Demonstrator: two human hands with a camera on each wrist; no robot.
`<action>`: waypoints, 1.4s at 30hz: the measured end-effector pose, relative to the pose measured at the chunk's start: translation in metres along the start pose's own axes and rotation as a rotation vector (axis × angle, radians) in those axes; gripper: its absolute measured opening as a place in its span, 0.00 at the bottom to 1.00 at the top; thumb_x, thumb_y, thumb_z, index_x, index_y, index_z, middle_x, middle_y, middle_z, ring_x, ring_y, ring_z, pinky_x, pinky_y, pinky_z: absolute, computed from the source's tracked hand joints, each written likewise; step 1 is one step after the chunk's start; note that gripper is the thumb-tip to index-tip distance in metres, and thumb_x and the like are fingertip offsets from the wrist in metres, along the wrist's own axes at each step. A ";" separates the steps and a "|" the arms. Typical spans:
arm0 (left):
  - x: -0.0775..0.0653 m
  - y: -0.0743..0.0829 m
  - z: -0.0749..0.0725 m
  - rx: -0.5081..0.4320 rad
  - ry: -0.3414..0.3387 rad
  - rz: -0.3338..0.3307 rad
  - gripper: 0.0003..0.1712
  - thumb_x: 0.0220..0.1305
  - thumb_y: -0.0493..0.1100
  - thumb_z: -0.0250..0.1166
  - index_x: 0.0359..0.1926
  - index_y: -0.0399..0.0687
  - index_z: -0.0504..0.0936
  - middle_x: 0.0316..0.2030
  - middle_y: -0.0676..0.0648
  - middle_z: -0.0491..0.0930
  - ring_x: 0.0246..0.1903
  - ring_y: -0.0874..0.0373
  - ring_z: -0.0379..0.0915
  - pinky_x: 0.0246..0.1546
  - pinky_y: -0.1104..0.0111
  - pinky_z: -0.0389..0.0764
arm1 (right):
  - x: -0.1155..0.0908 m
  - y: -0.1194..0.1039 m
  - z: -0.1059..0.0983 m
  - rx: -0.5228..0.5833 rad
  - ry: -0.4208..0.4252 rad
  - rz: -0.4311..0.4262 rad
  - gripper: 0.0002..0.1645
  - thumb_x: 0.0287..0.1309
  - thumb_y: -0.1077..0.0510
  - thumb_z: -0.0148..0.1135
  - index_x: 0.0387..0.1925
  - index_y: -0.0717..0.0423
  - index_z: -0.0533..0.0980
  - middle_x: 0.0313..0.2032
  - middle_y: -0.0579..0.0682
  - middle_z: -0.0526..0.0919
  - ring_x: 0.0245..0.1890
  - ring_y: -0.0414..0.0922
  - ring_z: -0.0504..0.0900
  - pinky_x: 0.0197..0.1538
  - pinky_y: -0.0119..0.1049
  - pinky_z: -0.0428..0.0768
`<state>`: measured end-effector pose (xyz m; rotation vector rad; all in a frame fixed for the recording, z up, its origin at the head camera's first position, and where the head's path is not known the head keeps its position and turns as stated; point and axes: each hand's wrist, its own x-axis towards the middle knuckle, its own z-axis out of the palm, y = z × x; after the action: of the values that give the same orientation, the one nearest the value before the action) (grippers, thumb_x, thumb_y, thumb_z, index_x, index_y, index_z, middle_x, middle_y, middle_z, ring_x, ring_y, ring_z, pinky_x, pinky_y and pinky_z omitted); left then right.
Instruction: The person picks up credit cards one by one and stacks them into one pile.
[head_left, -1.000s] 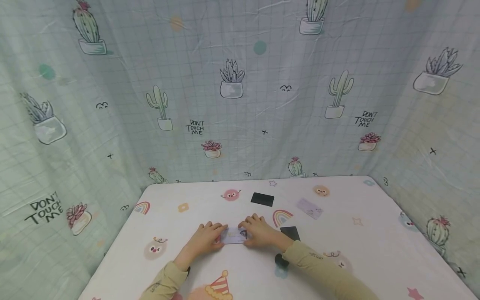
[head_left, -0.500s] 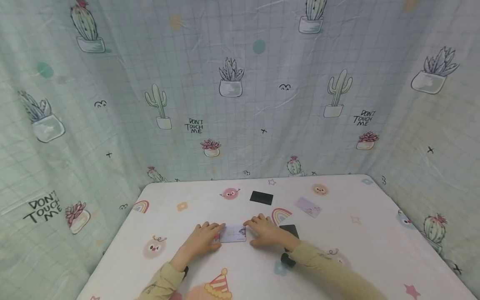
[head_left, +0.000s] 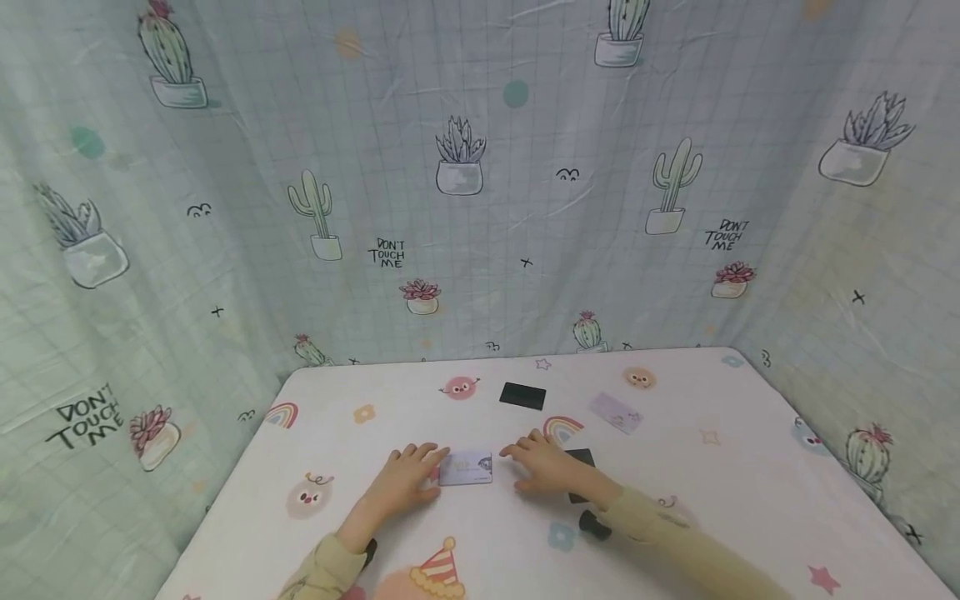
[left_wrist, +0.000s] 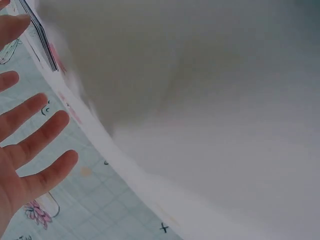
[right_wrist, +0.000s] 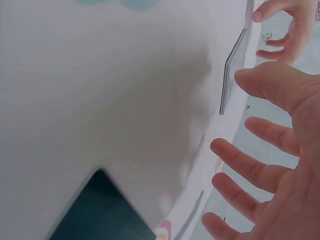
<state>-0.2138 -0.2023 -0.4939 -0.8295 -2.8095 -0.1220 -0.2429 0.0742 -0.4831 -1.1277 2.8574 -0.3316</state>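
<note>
A pale card [head_left: 465, 468] lies on the surface between the hands, the left hand [head_left: 405, 482] touching its edge with flat fingers, the right hand [head_left: 546, 471] spread open just beside it.

Glossy plastic card [head_left: 466, 468], cloth tablecloth [head_left: 390, 533].

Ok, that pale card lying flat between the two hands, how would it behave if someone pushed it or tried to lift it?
The pale card looks thin and flat, so probably stiff and light. Flush on the printed tablecloth, it would likely slide when pushed, and its edge could be hard to catch. The left hand touches it; the right hand is apart.
</note>
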 end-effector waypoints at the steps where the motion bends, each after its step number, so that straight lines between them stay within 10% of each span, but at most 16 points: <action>1: 0.000 0.001 0.000 0.014 0.016 0.012 0.34 0.47 0.51 0.67 0.57 0.50 0.70 0.52 0.44 0.72 0.45 0.49 0.69 0.39 0.55 0.69 | -0.003 0.001 0.000 0.004 0.004 -0.001 0.29 0.47 0.48 0.64 0.53 0.45 0.68 0.43 0.46 0.75 0.42 0.42 0.65 0.46 0.45 0.67; 27: 0.012 0.035 -0.005 -0.017 0.068 0.131 0.26 0.53 0.51 0.63 0.55 0.54 0.72 0.52 0.49 0.72 0.46 0.56 0.67 0.41 0.61 0.68 | -0.061 0.028 -0.014 0.029 0.181 0.011 0.23 0.48 0.55 0.61 0.49 0.51 0.71 0.45 0.49 0.76 0.44 0.48 0.69 0.41 0.44 0.66; 42: 0.024 0.063 0.001 0.008 0.031 0.222 0.24 0.55 0.53 0.60 0.54 0.57 0.72 0.52 0.51 0.73 0.48 0.57 0.68 0.44 0.60 0.69 | -0.081 0.036 -0.008 0.054 0.161 0.190 0.28 0.48 0.52 0.62 0.53 0.52 0.69 0.46 0.53 0.75 0.43 0.47 0.68 0.43 0.46 0.67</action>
<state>-0.1993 -0.1369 -0.4881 -1.1197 -2.6647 -0.0870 -0.2085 0.1568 -0.4858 -0.8487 3.0421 -0.5052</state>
